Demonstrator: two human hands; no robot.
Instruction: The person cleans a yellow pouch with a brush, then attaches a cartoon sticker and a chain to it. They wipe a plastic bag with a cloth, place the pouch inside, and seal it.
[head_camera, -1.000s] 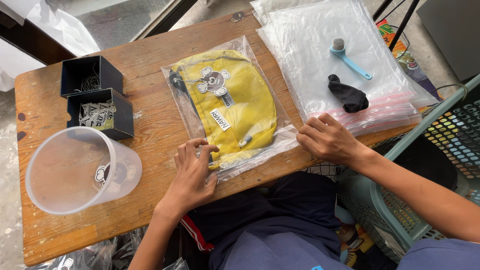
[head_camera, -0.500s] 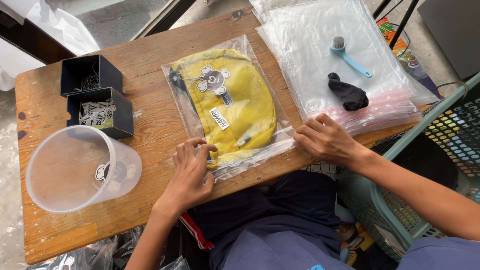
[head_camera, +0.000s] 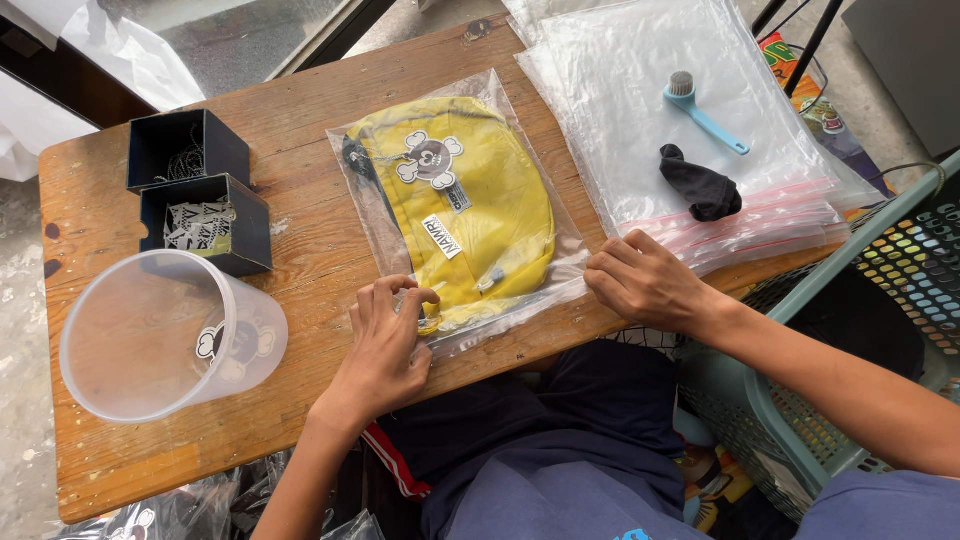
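1. Yellow fabric fills a clear plastic bag (head_camera: 462, 210) that lies flat in the middle of the wooden table (head_camera: 300, 250); the yellow pouch (head_camera: 480, 200) inside bears a skull-and-bones patch.
2. The left hand (head_camera: 385, 345) rests at the bag's near left corner, fingers curled and fingertips pinching the bag's near edge.
3. The right hand (head_camera: 645, 282) sits at the near right corner, fingers bent and pressed down on the bag's edge.
4. Right of the bag lies a stack of clear zip bags (head_camera: 690, 130) with pink seal strips; on it rest a blue brush (head_camera: 703, 112) and a black cloth (head_camera: 702, 186).
5. At the far left stand two dark open boxes (head_camera: 195, 190); nearer, a translucent plastic tub (head_camera: 165, 335) lies on its side.
6. A green mesh basket (head_camera: 850, 330) stands right of the table.
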